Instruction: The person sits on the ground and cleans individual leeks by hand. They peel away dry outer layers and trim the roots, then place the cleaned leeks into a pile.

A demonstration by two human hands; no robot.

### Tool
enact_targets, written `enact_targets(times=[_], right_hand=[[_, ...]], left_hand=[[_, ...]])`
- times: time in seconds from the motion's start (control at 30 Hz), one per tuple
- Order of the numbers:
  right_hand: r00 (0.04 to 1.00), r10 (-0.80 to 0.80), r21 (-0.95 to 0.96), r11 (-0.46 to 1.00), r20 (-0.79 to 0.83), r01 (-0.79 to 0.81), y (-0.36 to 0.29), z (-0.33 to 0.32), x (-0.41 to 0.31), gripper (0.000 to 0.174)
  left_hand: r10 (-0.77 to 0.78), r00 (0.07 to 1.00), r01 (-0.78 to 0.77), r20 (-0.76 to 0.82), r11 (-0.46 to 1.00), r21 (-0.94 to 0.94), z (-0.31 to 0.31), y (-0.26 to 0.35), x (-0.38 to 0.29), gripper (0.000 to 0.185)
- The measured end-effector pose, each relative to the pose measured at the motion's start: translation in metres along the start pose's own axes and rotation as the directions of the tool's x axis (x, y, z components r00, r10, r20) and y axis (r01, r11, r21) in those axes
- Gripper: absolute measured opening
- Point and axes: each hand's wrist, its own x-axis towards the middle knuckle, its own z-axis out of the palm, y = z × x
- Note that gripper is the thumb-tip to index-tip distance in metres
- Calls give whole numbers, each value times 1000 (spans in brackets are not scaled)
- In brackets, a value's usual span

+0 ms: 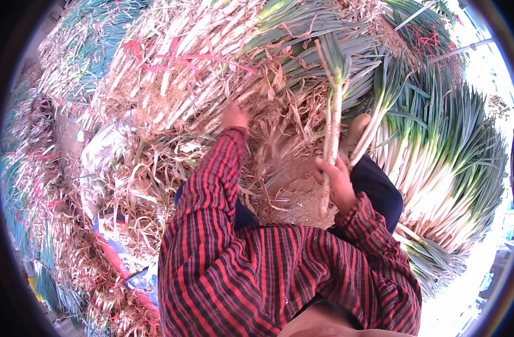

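My right hand [337,181] grips one or two long green onions [335,120] near the root end. Their white shafts point away from me, with the green leaves at the far end. My left hand [234,116] is blurred and lies by the root ends of a large heap of soil-covered green onions [164,92]; its fingers cannot be made out. A stack of cleaner green onions [421,168], with white shafts and dark green tops, lies to the right of my knee. Another green onion [370,135] leans against that knee.
Dry peeled leaves [151,172] pile up at left on a plastic sheet [113,248] with blue and red edges. Red ties [189,59] lie over the heap. Further bundled onions [29,227] stand far left. Bare soil [299,198] shows between my legs.
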Motion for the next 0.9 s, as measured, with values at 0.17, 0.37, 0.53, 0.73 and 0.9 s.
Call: enact_targets(times=[0.17, 0.37, 0.53, 0.73, 0.9], right_hand=[[973, 180, 82, 982, -145, -169, 8, -25, 16, 19], [965, 178, 68, 984, -195, -168, 31, -21, 41, 18], [972, 133, 17, 991, -193, -132, 27, -16, 39, 20], [977, 112, -20, 993, -181, -117, 28, -9, 31, 18], [975, 128, -7, 991, -181, -131, 29, -11, 28, 18]], left_hand=[[-299, 936, 251, 184, 936, 246, 9, -70, 35, 57], [-7, 883, 38, 470, 998, -56, 61, -40, -11, 69], [-273, 812, 474, 516, 824, -310, 61, -43, -3, 53], [123, 965, -177, 231, 956, 232, 37, -64, 12, 33], [120, 985, -150, 120, 948, 280, 28, -63, 22, 39]])
